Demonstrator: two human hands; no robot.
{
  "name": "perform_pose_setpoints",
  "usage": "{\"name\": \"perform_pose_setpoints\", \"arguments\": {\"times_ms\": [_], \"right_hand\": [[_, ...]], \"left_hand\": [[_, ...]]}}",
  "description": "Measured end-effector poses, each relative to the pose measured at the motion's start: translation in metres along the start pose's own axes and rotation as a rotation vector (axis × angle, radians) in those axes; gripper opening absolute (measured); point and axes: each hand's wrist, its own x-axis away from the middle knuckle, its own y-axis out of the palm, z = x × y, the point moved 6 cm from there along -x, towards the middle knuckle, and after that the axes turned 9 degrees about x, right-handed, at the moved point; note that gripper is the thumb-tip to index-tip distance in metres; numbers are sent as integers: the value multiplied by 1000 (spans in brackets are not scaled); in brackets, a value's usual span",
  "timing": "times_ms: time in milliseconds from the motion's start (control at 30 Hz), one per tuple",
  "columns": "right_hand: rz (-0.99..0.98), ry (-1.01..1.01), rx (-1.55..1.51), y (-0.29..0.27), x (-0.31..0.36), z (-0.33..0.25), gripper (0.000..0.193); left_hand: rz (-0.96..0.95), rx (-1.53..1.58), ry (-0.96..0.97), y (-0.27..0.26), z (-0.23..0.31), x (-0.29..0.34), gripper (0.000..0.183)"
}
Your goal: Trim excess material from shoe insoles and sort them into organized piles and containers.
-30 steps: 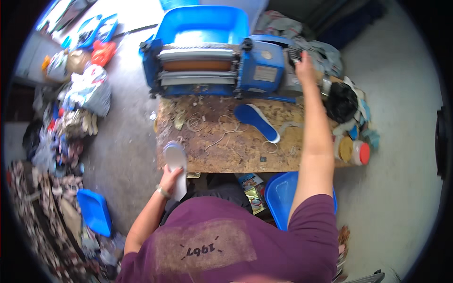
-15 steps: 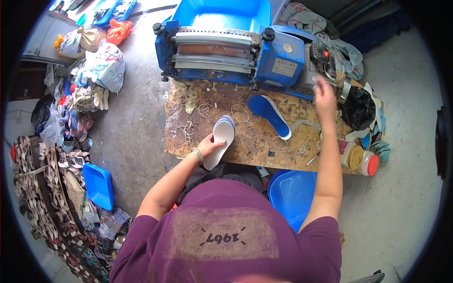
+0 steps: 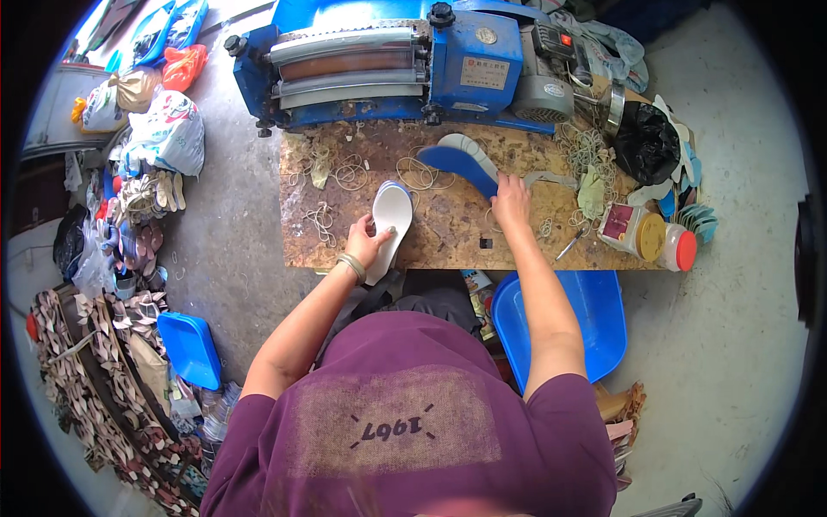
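Observation:
My left hand [image 3: 369, 242] is closed around the narrow part of a small stack of white shoe insoles [image 3: 393, 207], thumb on top. Blue shows along the upper rim of that stack, which is held over the near edge of the wooden workbench [image 3: 448, 252]. Further right, my right hand [image 3: 512, 200] grips the narrow end of a blue insole [image 3: 465, 165]. This insole is bent and partly raised, and a pale face shows along its far side. My right fingertips are partly hidden behind the hand.
A blue roller machine [image 3: 475, 77] stands along the bench's far side. Loose string loops [image 3: 422, 169] lie across the wood. At the right are a black bag [image 3: 644, 142], a pen [image 3: 568, 247] and lidded jars [image 3: 650, 237]. A blue tub [image 3: 603, 323] sits below the near edge.
My right hand has come down and left from beside the machine and taken hold of the blue insole, lifting its edge. My left hand still holds the white stack. The view has shifted slightly.

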Motion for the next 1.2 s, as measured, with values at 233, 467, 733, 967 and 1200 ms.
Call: {"name": "perform_pose_setpoints", "arguments": {"times_ms": [233,467,733,967,1200], "right_hand": [[417,16,-460,-59,30,15,20],[637,-122,-582,-144,49,-14,27],[-155,258,-1575,-82,38,-100,24],[-500,230,-1985,-106,27,-186,28],[-493,259,-1976,-111,25,-207,27]], "left_hand": [[-38,44,-13,-6,21,20,78],[-56,58,-28,-18,16,23,86],[35,129,22,-42,12,28,78],[114,501,10,-79,20,42,58],[87,618,-27,-97,27,49,43]]}}
